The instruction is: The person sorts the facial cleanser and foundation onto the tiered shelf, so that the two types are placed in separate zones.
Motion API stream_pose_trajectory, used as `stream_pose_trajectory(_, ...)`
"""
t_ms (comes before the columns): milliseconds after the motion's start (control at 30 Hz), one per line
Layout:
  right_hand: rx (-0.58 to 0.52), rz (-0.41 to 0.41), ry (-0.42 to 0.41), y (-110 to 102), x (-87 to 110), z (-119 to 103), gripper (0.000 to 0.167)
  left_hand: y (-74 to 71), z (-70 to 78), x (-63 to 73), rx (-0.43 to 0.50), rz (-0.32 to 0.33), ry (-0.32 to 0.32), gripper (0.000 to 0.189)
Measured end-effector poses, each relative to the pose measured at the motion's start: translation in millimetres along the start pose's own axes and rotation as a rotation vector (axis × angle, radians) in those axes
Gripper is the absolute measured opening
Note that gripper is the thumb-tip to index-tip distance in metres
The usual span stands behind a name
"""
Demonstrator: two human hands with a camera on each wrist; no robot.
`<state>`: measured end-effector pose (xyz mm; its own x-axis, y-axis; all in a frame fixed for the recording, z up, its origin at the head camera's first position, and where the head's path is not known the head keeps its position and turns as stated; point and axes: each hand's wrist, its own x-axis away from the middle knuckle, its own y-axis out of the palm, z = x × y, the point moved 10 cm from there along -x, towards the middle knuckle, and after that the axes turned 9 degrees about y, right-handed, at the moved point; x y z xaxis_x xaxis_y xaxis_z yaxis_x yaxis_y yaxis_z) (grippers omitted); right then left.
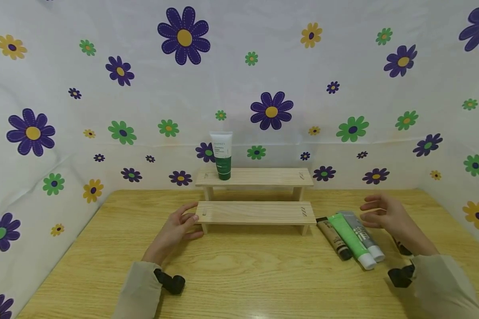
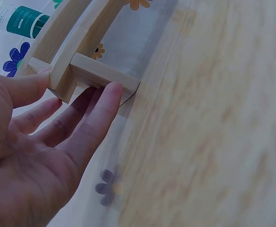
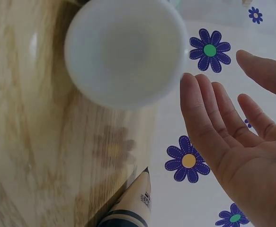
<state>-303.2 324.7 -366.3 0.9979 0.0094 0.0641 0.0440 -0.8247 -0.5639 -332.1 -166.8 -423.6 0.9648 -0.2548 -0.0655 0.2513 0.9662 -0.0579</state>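
Observation:
My left hand (image 1: 179, 226) is at the left end of the lower step of a light wooden two-step stand (image 1: 255, 212). In the left wrist view its thumb (image 2: 29, 90) touches the board's corner, and its rather straight fingers reach beside the leg (image 2: 104, 71). A white-and-green tube (image 1: 222, 155) stands cap down on the upper step's left part. Holding nothing, my right hand (image 1: 387, 217) hovers right of three tubes lying together: brown (image 1: 335, 239), bright green (image 1: 352, 239) and grey (image 1: 361, 235). In the right wrist view a white round cap (image 3: 126, 52) looms close.
Another brown tube (image 3: 133, 201) lies on the wooden table (image 1: 239, 274), partly hidden by my right forearm in the head view. A white cloth (image 1: 231, 84) with printed flowers surrounds the table at the back and sides.

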Motion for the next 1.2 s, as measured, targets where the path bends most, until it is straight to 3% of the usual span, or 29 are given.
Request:
stream_pose_trajectory(767, 0.044, -0.076, 0.025, 4.5, 0.0, 19.2, 0.044, -1.0, -1.3, -0.1, 0.009, -0.010, 0.009, 0.051)
stream_pose_trajectory(1200, 0.129, -0.166, 0.119, 11.5, 0.6, 27.8, 0.049, -0.1, 0.1, 0.5, 0.005, -0.004, -0.008, 0.051)
